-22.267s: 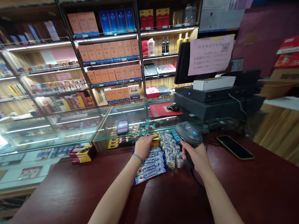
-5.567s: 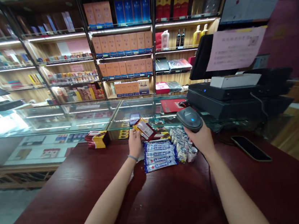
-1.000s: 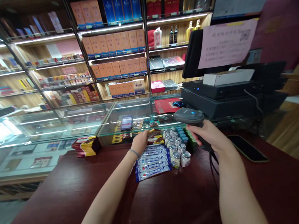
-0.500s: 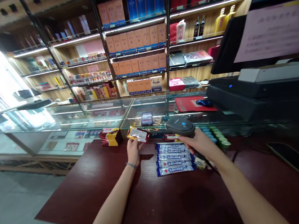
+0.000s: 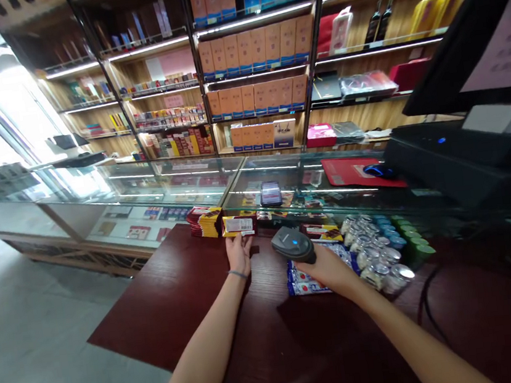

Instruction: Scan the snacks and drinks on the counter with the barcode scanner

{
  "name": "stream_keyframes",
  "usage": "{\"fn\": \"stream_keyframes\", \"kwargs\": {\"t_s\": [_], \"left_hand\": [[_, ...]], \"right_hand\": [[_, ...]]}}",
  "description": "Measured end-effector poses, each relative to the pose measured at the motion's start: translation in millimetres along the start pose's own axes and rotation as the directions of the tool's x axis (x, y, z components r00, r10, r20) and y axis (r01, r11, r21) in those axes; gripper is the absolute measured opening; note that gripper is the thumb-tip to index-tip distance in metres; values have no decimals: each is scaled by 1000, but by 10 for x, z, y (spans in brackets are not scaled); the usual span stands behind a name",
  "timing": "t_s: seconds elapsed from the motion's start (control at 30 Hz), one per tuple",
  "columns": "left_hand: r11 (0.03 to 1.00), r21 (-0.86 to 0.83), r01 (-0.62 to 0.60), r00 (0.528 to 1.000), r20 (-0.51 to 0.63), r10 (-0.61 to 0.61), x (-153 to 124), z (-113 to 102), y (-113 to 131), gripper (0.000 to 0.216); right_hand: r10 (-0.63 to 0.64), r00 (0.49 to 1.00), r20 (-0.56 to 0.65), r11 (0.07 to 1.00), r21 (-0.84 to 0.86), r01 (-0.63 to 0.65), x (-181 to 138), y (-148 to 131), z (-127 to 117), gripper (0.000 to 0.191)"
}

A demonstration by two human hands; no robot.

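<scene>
My left hand pinches the lower edge of a yellow and dark red snack packet, whose white label with a barcode faces me. Closed around the handle of a black barcode scanner is my right hand; the scanner's head points left, toward the packet, and a blue light glows on top. Just left of the packet is a stack of similar packets. Blue and white wrapped sticks lie under the scanner and my right hand, which partly hide them. Another yellow and red packet rests behind them.
Several rows of small silver-lidded jars and blue and green tubs stand right of the sticks. A glass display counter borders the dark red table. At right are a red mat with a mouse and a monitor.
The packet in my left hand has turned from tilted to nearly level. My right hand has brought the scanner closer to it and lower. The camera view has shifted, uncovering the jars.
</scene>
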State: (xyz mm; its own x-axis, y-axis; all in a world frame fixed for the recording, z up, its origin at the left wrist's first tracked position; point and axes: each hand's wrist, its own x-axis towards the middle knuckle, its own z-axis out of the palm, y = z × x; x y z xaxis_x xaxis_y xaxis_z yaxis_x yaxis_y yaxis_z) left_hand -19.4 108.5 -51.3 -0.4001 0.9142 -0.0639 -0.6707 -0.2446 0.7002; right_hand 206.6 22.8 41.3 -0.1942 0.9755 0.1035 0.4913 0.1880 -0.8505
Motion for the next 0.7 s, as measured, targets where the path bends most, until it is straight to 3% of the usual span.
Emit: {"fn": "stream_keyframes", "kwargs": {"t_s": [0.3,0.5,0.7], "left_hand": [[1000,-22,-21,998,61,22,-67,51,21,21],[1000,-8,10,1000,-25,-11,-36,32,20,27],[989,96,-116,988,-88,124,-74,102,98,31]], "right_hand": [[-37,999,21,999,-16,38,-21,-57,-27,16],[4,999,34,1000,-14,-4,-44,-122,-70,18],[41,998,52,996,-78,-37,-56,-195,-136,23]]}}
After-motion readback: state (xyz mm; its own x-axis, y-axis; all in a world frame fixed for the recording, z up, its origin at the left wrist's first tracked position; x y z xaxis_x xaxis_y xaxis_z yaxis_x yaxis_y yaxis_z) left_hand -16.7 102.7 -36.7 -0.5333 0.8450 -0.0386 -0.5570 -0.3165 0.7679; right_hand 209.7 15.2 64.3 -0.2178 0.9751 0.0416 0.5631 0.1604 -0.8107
